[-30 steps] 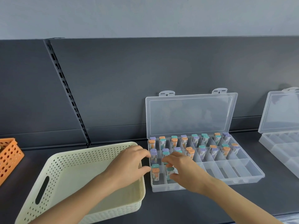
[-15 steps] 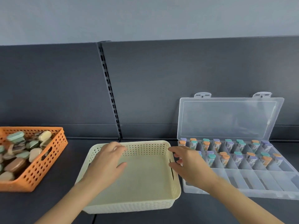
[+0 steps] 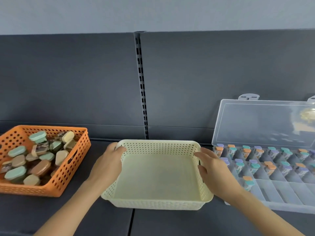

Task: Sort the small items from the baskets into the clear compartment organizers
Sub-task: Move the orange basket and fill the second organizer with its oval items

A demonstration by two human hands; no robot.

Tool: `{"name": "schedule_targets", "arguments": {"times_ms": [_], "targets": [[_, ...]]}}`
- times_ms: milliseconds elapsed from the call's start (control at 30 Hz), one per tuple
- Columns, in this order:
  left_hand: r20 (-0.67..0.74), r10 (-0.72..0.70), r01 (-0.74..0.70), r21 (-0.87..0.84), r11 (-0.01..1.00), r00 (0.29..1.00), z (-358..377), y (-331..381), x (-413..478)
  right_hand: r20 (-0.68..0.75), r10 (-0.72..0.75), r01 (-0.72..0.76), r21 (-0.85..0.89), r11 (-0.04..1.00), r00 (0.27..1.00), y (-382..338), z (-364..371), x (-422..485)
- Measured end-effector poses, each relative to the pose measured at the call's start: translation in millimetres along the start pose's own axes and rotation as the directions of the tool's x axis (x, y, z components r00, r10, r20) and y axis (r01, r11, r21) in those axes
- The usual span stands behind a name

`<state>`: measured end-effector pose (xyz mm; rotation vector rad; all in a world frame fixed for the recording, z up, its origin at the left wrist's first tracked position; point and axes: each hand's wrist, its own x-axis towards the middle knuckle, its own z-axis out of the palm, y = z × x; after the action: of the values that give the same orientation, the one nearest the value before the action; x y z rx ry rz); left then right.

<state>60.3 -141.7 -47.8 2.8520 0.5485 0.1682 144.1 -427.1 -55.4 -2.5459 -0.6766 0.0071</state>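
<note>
Two bare forearms reach in from the near edge over a dark desk [image 3: 170, 222]. Between them, square in the middle, sits a cream perforated basket [image 3: 158, 204] with its pale floor showing. The left hand [image 3: 109, 165] grips the basket at its far left corner, fingers curled over the rim. The right hand [image 3: 216, 169] lies against the right side, its fingers fairly straight and spread, the fingertips touching the rim near the far right corner; it looks relaxed rather than clenched.

Off to the left, a little apart from the cream one, stands an orange perforated basket [image 3: 25, 189] turned at an angle. It holds a jumble of small capped containers [image 3: 40, 169] in teal, cream and brown.

On the right, just beside the cream basket and partly behind the right hand, is a clear compartment organizer [image 3: 281, 193]. Its two farther rows hold small tubes [image 3: 252, 167] with orange, teal and purple caps, leaning in their cells, and one more tube sits in the near row at the left end. The organizer runs off the right edge of view. Its clear lid [image 3: 264, 123] stands up, tipped back toward the dark back panel [image 3: 68, 79].

A slotted upright [image 3: 142, 86] divides that panel down the middle, and a pale wall [image 3: 153, 12] rises above it.
</note>
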Motion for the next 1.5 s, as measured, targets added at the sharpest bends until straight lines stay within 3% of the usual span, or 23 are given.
{"name": "schedule_targets", "arguments": {"times_ms": [367, 533, 800, 1033, 1200, 1500], "targets": [[-0.056, 0.116, -0.116, 0.002, 0.993, 0.992, -5.5, -3.9, 15.7, 0.008, 0.049, -0.049, -0.012, 0.999, 0.999, -22.4, -5.6, 9.9], [-0.084, 0.054, -0.055, -0.02, 0.998, 0.995, -11.4, -1.6, -5.4, -0.008, -0.004, 0.003, -0.102, 0.995, 1.0, -33.7, -11.5, 15.4], [-0.163, -0.045, 0.047, 0.006, 0.999, 0.986, -32.2, -18.3, -45.4, 0.067, -0.168, 0.165, 0.05, 0.985, 0.984, -81.1, -0.2, 25.2], [-0.249, -0.137, 0.136, -0.022, 0.99, 0.959, -48.6, -65.0, -60.3, 0.117, -0.304, 0.291, 0.116, 0.95, 0.946, -136.5, 24.2, 31.8], [-0.307, -0.117, 0.122, -0.005, 0.993, 0.944, -61.4, -115.0, -55.7, 0.111, -0.347, 0.332, 0.133, 0.934, 0.931, -182.8, 45.0, 38.7], [-0.292, -0.032, 0.013, -0.067, 0.998, 0.956, -103.1, -242.1, -25.9, 0.013, -0.229, 0.215, 0.294, 0.931, 0.973, -292.5, 108.7, 52.8]]}}
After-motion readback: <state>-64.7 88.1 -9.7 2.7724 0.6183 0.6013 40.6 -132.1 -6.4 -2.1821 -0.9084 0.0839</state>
